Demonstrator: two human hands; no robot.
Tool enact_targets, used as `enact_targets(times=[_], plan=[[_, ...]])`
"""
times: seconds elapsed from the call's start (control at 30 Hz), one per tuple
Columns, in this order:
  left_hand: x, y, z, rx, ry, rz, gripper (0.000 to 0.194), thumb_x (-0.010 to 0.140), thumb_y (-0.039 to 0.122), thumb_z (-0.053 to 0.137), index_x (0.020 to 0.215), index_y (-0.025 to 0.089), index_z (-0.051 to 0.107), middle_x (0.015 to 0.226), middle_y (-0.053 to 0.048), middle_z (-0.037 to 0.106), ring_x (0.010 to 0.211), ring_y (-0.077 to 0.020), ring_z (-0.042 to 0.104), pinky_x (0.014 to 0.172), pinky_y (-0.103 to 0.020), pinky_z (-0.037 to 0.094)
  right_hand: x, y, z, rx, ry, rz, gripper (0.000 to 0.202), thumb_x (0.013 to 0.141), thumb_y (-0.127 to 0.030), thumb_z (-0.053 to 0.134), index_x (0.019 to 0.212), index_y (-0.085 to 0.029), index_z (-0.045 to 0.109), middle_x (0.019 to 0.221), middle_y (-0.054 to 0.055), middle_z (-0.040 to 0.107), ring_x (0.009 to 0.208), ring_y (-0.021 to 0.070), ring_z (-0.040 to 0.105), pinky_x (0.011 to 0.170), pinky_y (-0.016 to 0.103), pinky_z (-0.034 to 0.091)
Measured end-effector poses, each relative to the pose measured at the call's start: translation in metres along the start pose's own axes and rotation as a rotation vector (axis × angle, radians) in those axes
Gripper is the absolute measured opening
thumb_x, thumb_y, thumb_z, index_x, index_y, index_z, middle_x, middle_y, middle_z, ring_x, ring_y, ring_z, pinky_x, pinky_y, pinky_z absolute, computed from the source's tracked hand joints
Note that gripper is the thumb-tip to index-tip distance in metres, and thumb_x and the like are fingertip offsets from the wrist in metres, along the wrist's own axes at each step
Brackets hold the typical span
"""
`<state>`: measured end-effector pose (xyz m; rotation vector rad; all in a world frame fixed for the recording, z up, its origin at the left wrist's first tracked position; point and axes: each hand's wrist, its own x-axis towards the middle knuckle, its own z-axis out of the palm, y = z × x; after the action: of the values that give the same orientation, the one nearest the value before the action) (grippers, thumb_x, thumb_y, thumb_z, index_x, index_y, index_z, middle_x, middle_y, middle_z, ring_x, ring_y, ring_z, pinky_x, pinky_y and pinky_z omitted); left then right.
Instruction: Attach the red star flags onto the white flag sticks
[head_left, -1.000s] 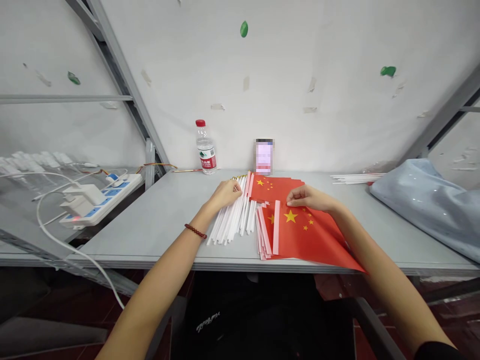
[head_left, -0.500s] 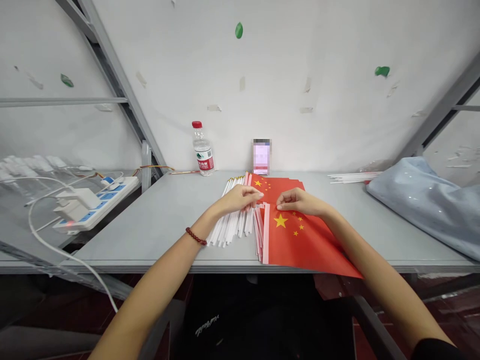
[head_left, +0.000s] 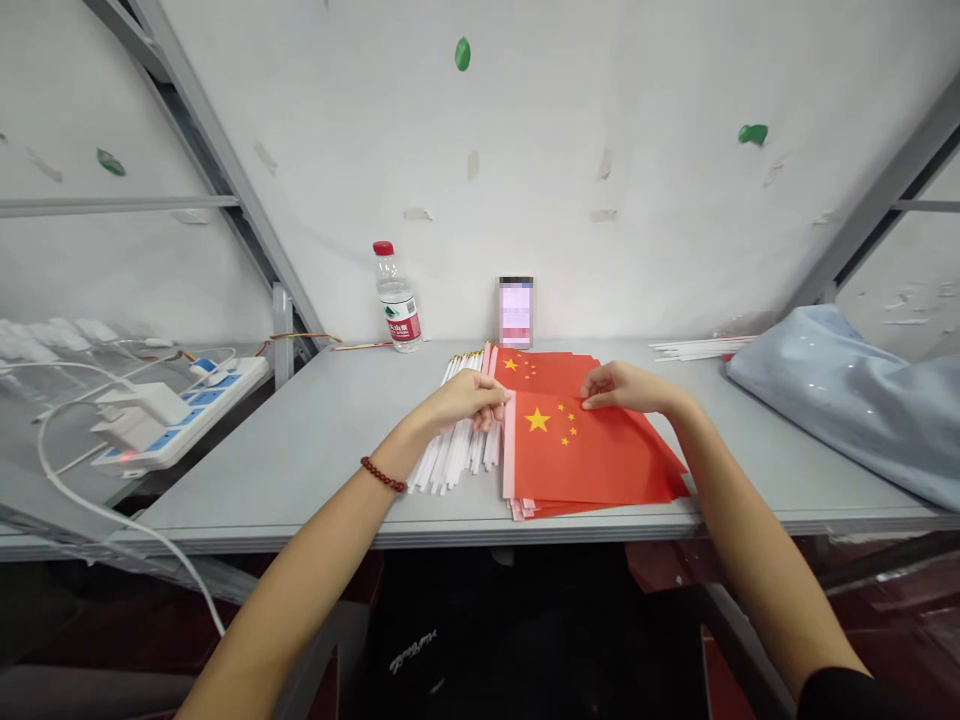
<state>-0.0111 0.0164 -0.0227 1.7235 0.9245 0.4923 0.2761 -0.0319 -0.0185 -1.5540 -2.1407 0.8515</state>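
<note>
A red flag (head_left: 592,460) with yellow stars and a white left edge lies over a stack of similar flags at the table's front. My left hand (head_left: 480,398) pinches the flag's upper left corner. Along the flag's top edge, my right hand (head_left: 611,388) grips it between thumb and fingers. Behind them another pile of red flags (head_left: 551,368) shows. White sticks (head_left: 450,450) with golden tips lie in a bundle beside the flags, partly under my left hand.
A water bottle (head_left: 398,305) and a propped phone (head_left: 516,312) stand by the wall. White sticks (head_left: 697,348) and a light blue bag (head_left: 832,390) are at the right. A power strip (head_left: 191,415) with cables sits on the left.
The top flag has moved left and straightened over the stack. My left hand now holds its corner, and my right hand has shifted right along its top edge. The view has shifted slightly.
</note>
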Motion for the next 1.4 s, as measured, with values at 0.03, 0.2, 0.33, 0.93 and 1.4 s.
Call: enact_targets(times=[0.03, 0.2, 0.33, 0.93, 1.4], plan=[[-0.001, 0.001, -0.004, 0.022, 0.035, 0.009, 0.024, 0.080, 0.032, 0.062, 0.064, 0.014, 0.061, 0.058, -0.003, 0.061, 0.041, -0.0072, 0.051, 0.040, -0.022, 0.034, 0.000, 0.004, -0.002, -0.047, -0.001, 0.013, 0.014, 0.073, -0.033, 0.064, 0.073, -0.019, 0.064, 0.076, 0.003, 0.063, 0.070, 0.0167, 0.051, 0.064, 0.030, 0.037], [-0.004, 0.000, -0.021, 0.354, 0.315, -0.009, 0.020, 0.071, 0.025, 0.060, 0.054, 0.016, 0.055, 0.047, 0.002, 0.048, 0.039, -0.0071, 0.039, 0.041, -0.024, 0.029, 0.004, 0.011, -0.002, -0.137, 0.016, 0.048, 0.007, 0.071, -0.023, 0.059, 0.066, -0.021, 0.063, 0.073, 0.002, 0.063, 0.071, 0.0182, 0.054, 0.065, 0.031, 0.038], [-0.001, -0.006, -0.023, 0.593, 0.306, -0.040, 0.028, 0.067, 0.025, 0.058, 0.044, 0.019, 0.043, 0.042, 0.003, 0.037, 0.041, -0.0086, 0.036, 0.044, -0.025, 0.025, 0.007, 0.008, 0.002, -0.166, 0.081, 0.078, 0.007, 0.070, -0.018, 0.059, 0.066, -0.020, 0.063, 0.076, 0.003, 0.066, 0.073, 0.0191, 0.057, 0.066, 0.030, 0.041], [-0.001, -0.002, 0.025, 1.061, 0.391, -0.174, 0.027, 0.079, 0.024, 0.047, 0.100, 0.012, 0.060, 0.093, -0.017, 0.069, 0.084, -0.0317, 0.066, 0.056, -0.032, 0.038, 0.005, -0.001, 0.006, -0.168, 0.324, 0.064, 0.012, 0.079, -0.016, 0.049, 0.075, -0.017, 0.060, 0.083, 0.007, 0.065, 0.074, 0.0190, 0.057, 0.067, 0.031, 0.042], [0.003, -0.004, 0.028, 1.091, 0.387, -0.171, 0.018, 0.078, 0.023, 0.048, 0.080, 0.016, 0.064, 0.082, -0.016, 0.067, 0.079, -0.0304, 0.065, 0.057, -0.033, 0.039, 0.027, 0.008, 0.036, -0.239, 0.075, -0.051, 0.023, 0.077, -0.039, 0.066, 0.089, -0.019, 0.065, 0.095, 0.009, 0.064, 0.087, 0.0223, 0.059, 0.074, 0.034, 0.046]])
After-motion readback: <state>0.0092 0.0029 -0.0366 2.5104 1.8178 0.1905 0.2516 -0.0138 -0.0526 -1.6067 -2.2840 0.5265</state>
